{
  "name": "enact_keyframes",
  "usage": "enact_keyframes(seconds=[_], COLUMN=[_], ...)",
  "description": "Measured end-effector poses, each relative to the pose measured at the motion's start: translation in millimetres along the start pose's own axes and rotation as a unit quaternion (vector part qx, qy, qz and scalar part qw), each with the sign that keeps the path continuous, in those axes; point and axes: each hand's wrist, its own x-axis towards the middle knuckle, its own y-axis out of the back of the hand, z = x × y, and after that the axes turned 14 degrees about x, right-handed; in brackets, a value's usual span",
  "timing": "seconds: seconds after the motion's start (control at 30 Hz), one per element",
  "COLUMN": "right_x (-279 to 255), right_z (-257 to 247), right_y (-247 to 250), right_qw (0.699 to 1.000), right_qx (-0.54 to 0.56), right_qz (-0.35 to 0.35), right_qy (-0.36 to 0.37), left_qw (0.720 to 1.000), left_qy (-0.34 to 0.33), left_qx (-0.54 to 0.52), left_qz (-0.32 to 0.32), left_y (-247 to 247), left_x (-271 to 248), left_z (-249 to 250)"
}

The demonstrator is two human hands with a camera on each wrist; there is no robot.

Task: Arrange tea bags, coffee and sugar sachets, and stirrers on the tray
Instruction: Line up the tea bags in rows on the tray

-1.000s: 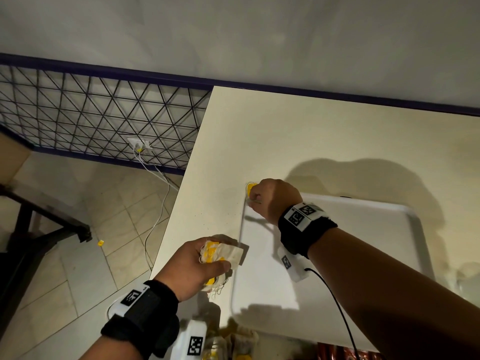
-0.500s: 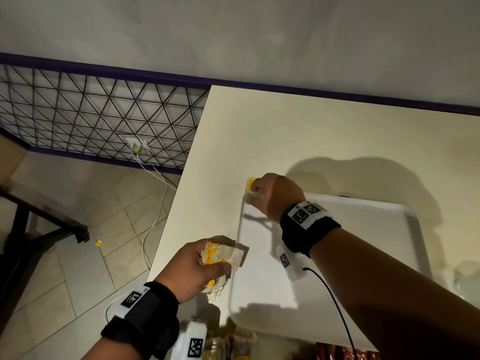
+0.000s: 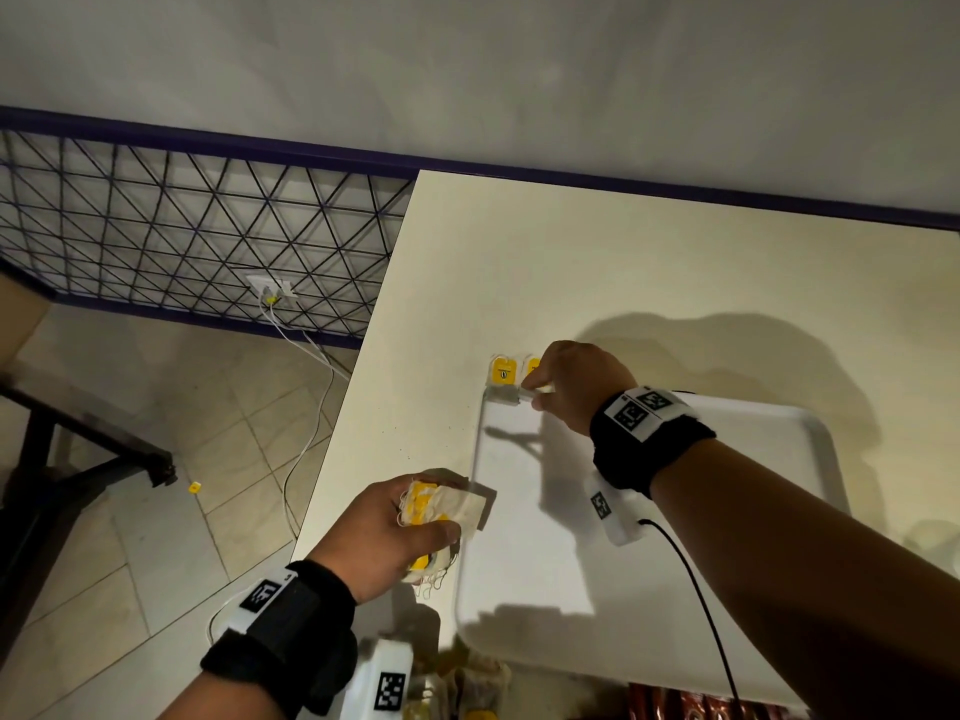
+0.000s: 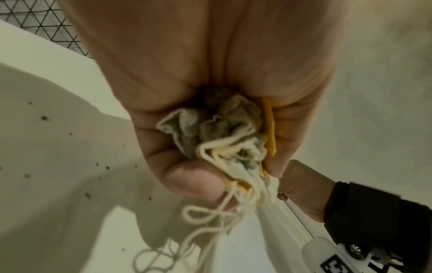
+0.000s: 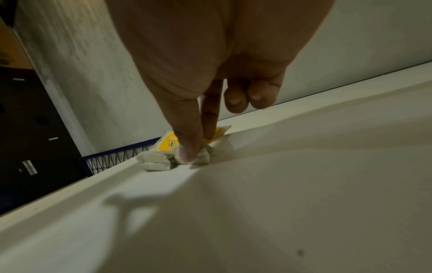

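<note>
A white tray (image 3: 545, 563) lies on the cream table (image 3: 597, 262). One tea bag (image 3: 503, 376) with a yellow tag rests across the tray's far left corner, also seen in the right wrist view as a tea bag (image 5: 156, 162). Just to its right, my right hand (image 3: 535, 392) pinches a second tea bag (image 3: 533, 367) between thumb and forefinger (image 5: 190, 147) at the tray's (image 5: 280, 203) far rim. My left hand (image 3: 405, 532) hovers at the tray's left side and grips a crumpled bunch of tea bags (image 3: 447, 504) with dangling strings (image 4: 222, 129).
Several sachets (image 3: 467, 693) and reddish-brown packets (image 3: 691, 704) lie at the table's near edge, partly cut off. The table's left edge (image 3: 363, 366) drops to a tiled floor with a white cable (image 3: 306, 459) and a wire grid (image 3: 182, 226). A grey wall stands behind.
My right hand has shifted a little right along the tray's far rim, uncovering one tea bag that now lies at the corner. The left hand has stayed where it was.
</note>
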Motion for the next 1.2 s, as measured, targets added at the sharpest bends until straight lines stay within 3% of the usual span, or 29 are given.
enact_keyframes(seconds=[0.53, 0.63, 0.73, 0.83, 0.93, 1.03, 1.2], right_x=[-1, -5, -18, -41, -61, -69, -83], right_z=[3, 1, -9, -30, -45, -45, -40], right_y=[-7, -4, 1, 2, -4, -13, -4], right_qw=[0.999, 0.998, 0.991, 0.97, 0.926, 0.886, 0.852], right_qx=[0.006, 0.023, 0.096, 0.223, 0.371, 0.46, 0.513], right_qz=[0.024, 0.034, 0.085, 0.073, 0.02, 0.022, 0.072], right_qy=[0.034, 0.04, 0.047, 0.064, 0.059, 0.053, 0.068], left_qw=[1.0, 0.998, 0.981, 0.947, 0.931, 0.933, 0.931], left_qy=[-0.013, -0.014, 0.008, 0.004, -0.022, -0.031, -0.032], left_qx=[0.0, -0.041, -0.172, -0.299, -0.348, -0.345, -0.348], left_qz=[0.012, 0.042, 0.091, 0.116, 0.105, 0.094, 0.102], left_y=[-2, -5, -8, -14, -23, -32, -42], left_x=[3, 0, 3, 9, 11, 9, -1], left_z=[-6, 0, 8, 18, 34, 45, 50])
